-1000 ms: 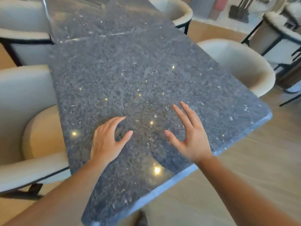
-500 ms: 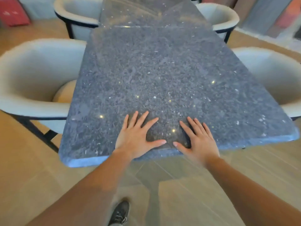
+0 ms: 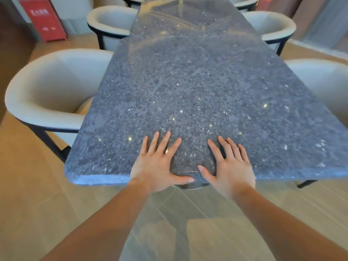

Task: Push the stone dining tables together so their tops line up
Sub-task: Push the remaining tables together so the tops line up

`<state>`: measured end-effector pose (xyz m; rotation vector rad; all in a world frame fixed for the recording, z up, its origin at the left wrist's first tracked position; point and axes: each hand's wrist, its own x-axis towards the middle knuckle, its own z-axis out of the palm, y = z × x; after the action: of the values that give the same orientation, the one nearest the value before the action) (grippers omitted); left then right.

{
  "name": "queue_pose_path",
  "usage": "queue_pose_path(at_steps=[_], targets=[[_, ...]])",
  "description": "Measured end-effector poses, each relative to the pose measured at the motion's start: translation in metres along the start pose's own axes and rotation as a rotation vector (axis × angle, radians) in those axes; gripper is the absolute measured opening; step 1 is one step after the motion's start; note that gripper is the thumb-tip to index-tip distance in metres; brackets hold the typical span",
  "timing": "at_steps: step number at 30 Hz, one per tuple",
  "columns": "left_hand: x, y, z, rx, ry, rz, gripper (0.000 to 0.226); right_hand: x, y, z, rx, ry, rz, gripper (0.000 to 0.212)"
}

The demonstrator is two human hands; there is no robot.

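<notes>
Left hand (image 3: 156,166) and right hand (image 3: 230,167) flat on near speckled blue-grey stone table top (image 3: 188,87), fingers straight and spread, thumbs along its near edge. Same placement as half a second back; a second back they sat further in, top skewed in view. Far end meets second glossy stone table top (image 3: 188,19), side alignment unclear. Cream tub chairs (image 3: 47,87) flank both sides

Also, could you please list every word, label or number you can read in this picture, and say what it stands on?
Upper line on the red cabinet: large white characters, too blurred to read.
Lower line on the same cabinet: smaller white marks, too small and blurred to read.
No other writing shows.
</notes>
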<state>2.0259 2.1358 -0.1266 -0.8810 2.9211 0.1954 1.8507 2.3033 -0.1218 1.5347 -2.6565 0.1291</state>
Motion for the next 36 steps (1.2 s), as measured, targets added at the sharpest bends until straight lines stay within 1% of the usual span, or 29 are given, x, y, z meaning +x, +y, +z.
queue_pose_path(at_steps=[4, 7, 10, 14, 19, 23, 26, 28, 30, 32, 34, 36], targets=[[-0.009, 0.011, 0.008, 0.016, 0.053, -0.062, 0.124, 0.004, 0.003, -0.003, -0.076, -0.065, -0.036, 0.093], [-0.008, 0.01, 0.005, 0.03, 0.05, -0.065, 0.128, 0.009, 0.005, -0.006, -0.13, -0.117, -0.074, 0.099], [-0.007, 0.008, 0.002, 0.046, 0.059, -0.057, 0.129, 0.009, 0.006, -0.005, -0.085, -0.122, -0.073, 0.102], [-0.004, 0.005, 0.005, 0.035, 0.071, -0.047, 0.131, 0.014, 0.009, 0.0, -0.063, -0.137, -0.118, 0.107], [-0.002, -0.002, 0.0, 0.041, 0.069, -0.042, 0.124, 0.018, 0.005, -0.003, -0.029, -0.159, -0.119, 0.111], [-0.005, -0.005, 0.0, 0.049, 0.089, -0.017, 0.124, 0.019, 0.005, 0.001, -0.024, -0.195, -0.136, 0.107], [-0.004, -0.001, -0.003, 0.043, 0.172, 0.019, 0.123, 0.021, 0.006, 0.0, -0.016, -0.186, -0.141, 0.104], [-0.002, -0.003, 0.0, 0.061, 0.187, 0.037, 0.122, 0.021, 0.006, 0.0, 0.005, -0.203, -0.141, 0.104], [-0.002, -0.004, 0.001, 0.072, 0.17, 0.036, 0.12, 0.021, 0.007, 0.001, 0.018, -0.186, -0.151, 0.104], [-0.004, -0.005, 0.002, 0.074, 0.126, 0.014, 0.119, 0.02, 0.008, -0.001, 0.039, -0.182, -0.146, 0.104], [-0.007, -0.002, -0.002, 0.021, 0.078, -0.036, 0.117, 0.019, 0.008, -0.007, 0.061, -0.229, -0.151, 0.104], [-0.007, 0.005, -0.017, -0.1, 0.11, -0.109, 0.113, 0.017, 0.017, -0.027, 0.198, -0.234, -0.167, 0.102]])
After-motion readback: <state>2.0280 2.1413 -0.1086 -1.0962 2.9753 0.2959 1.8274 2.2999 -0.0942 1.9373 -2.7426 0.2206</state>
